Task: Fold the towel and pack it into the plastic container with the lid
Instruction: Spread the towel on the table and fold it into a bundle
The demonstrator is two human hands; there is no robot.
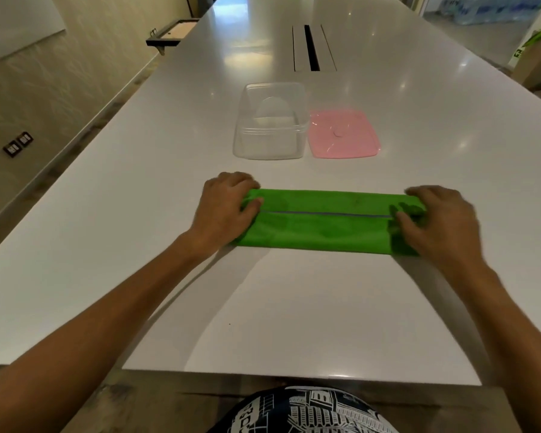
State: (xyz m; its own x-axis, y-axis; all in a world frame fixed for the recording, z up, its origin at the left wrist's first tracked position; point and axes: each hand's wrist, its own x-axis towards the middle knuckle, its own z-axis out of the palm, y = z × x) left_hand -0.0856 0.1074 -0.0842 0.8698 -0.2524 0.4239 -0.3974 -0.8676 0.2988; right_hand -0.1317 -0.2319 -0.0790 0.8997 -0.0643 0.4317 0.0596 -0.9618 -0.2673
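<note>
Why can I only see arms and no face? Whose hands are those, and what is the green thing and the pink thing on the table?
There is one picture, taken by a camera worn on a person's head. It looks forward and down, so you see what that person sees: their own arms, not their face. No machine is here, just two bare hands.

The left hand and the right hand each press on one end of a green towel, which is folded into a long strip on the white table.

Farther away stands a clear plastic container, open and empty. Beside it, on its right, lies its pink lid, flat on the table. The towel is not packed yet.
</note>
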